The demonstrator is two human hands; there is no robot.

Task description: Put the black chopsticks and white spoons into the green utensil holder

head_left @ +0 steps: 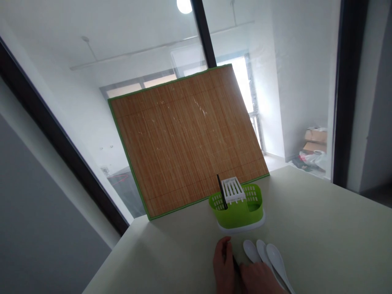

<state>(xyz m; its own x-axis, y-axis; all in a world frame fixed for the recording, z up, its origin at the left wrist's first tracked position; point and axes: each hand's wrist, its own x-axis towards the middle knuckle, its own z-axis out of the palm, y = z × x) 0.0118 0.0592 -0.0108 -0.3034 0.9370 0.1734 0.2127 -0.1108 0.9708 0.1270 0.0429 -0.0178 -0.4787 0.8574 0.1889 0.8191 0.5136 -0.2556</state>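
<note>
My left hand (223, 261) is at the bottom of the view, its fingers curled around a thin black chopstick (235, 263). Close by on its right, my right hand (259, 278) is closed at the same chopstick, and most of its fingers are hidden. How many chopsticks are between the hands I cannot tell. Three white spoons (277, 259) lie side by side on the table, their handles partly behind my right hand. Beyond the hands stands a green utensil basket (239, 216) with a white base. One black chopstick (221, 191) leans upright in its left compartment.
A white slotted rack (232, 190) sits across the basket's middle. Behind it a bamboo mat (196, 143) with green edging leans against a glass partition. The pale table (321, 228) reaches out to the right. Boxes and bags (314, 147) lie beyond the glass.
</note>
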